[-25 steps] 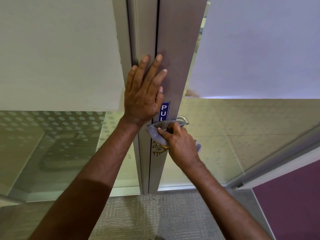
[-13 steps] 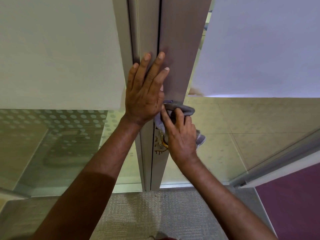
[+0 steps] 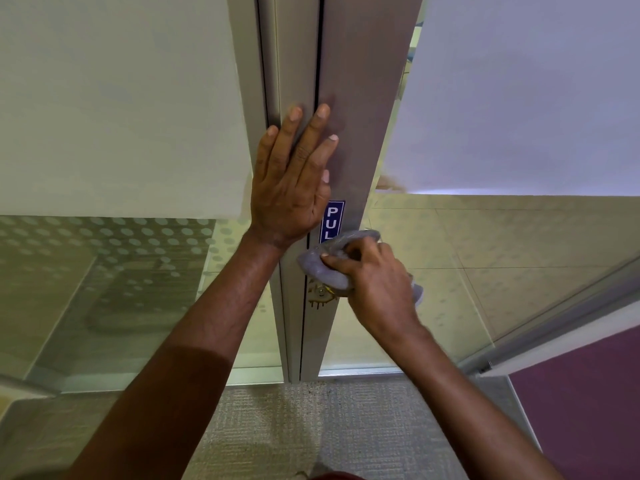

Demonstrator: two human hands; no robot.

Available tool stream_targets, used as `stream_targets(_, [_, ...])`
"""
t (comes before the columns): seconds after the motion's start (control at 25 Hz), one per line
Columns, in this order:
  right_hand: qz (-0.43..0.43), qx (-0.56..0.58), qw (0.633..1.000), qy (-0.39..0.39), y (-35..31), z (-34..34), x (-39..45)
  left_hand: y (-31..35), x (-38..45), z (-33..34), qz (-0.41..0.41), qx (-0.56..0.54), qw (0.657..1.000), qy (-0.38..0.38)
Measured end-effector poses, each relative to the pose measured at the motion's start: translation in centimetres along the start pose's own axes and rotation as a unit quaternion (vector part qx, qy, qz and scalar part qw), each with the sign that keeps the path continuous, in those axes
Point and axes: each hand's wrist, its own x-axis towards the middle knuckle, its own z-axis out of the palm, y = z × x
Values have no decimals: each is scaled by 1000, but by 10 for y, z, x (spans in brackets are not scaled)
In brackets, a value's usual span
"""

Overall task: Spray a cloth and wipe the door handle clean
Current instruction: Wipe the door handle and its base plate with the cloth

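Note:
My right hand (image 3: 377, 282) grips a grey cloth (image 3: 322, 270) and presses it over the door handle on the metal door stile (image 3: 360, 98). The handle itself is hidden under the cloth and hand. Below the cloth a brass keyhole with a key ring (image 3: 320, 295) shows. My left hand (image 3: 292, 181) lies flat, fingers spread, on the stile and frame above the handle, holding nothing. A blue "PULL" sticker (image 3: 333, 220) sits just right of that hand. No spray bottle is in view.
Frosted and dotted glass panels (image 3: 114, 271) flank the door on both sides. Grey carpet (image 3: 277, 427) covers the floor at my feet. A purple panel (image 3: 588, 393) stands at the lower right behind an angled glass edge.
My right hand with the cloth has slid back down from the sticker to the handle level, uncovering the "PULL" sticker. My left hand has stayed flat on the stile.

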Motion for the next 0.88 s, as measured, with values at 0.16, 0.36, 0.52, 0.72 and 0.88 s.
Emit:
stream_targets(0.16, [58, 24, 979, 192, 14, -20, -2, 0, 0, 0, -3, 1, 1000, 0])
stream_targets(0.36, [39, -13, 993, 107, 9, 8, 21, 0, -1, -1, -6, 0, 1000, -4])
stream_targets(0.52, [-7, -38, 998, -51, 15, 45, 3, 0, 0, 2, -2, 0, 1000, 0])
stream_targets(0.72, [-29, 23, 994, -105, 24, 32, 11, 0, 0, 0, -4, 2, 1000, -4])
stream_targets(0.88, [-21, 89, 989, 120, 24, 3, 10, 0, 1, -2, -3, -7, 1000, -8])
